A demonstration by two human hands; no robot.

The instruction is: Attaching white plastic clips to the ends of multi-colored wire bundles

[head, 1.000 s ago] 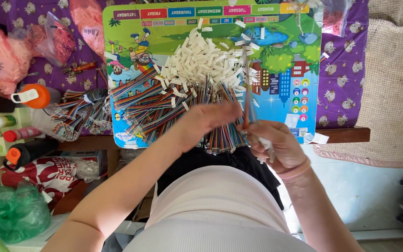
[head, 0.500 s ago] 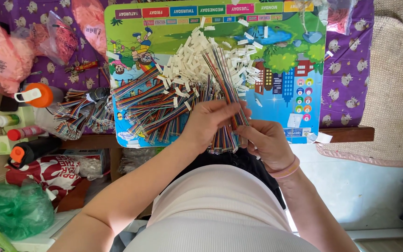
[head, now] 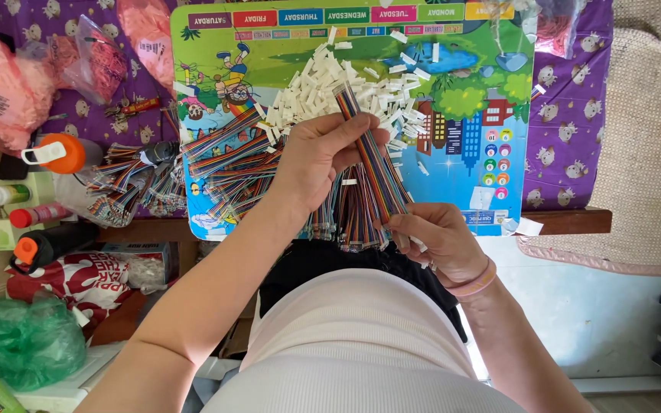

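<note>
Overhead, a person's left hand (head: pixel 323 164) is closed around the upper part of a striped, many-coloured ribbon cable (head: pixel 372 149), which slants across a bright picture board (head: pixel 468 153). Lower down, the right hand (head: pixel 434 241) pinches the same cable's near end between thumb and fingers, just over the board's near edge. Behind the hands lies a heap of small white plugs (head: pixel 323 84); more cable bundles (head: pixel 223 164) sprawl left. Bottles (head: pixel 47 153) stand at far left on a purple cloth (head: pixel 575 115)
</note>
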